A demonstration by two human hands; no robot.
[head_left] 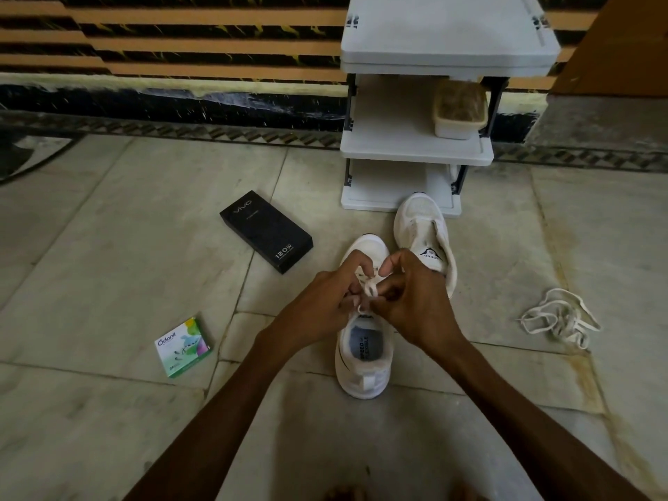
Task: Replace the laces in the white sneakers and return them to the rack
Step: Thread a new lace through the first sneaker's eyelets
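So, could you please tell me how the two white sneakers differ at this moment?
The near sneaker has a lace in it, pinched by the left hand and right hand; the far sneaker shows no lace, its tongue flopped out. The near sneaker shows its printed insole; the far sneaker does not. The far sneaker lies untouched by the rack, beyond the near sneaker. Both are white, on the floor.

Bare left hand (321, 301), right hand (415, 301) and forearms (224, 410).

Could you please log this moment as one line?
step: lacing sneaker | left hand: pinches lace | right hand: pinches lace | other sneaker: at rack | loose laces: floor, right side
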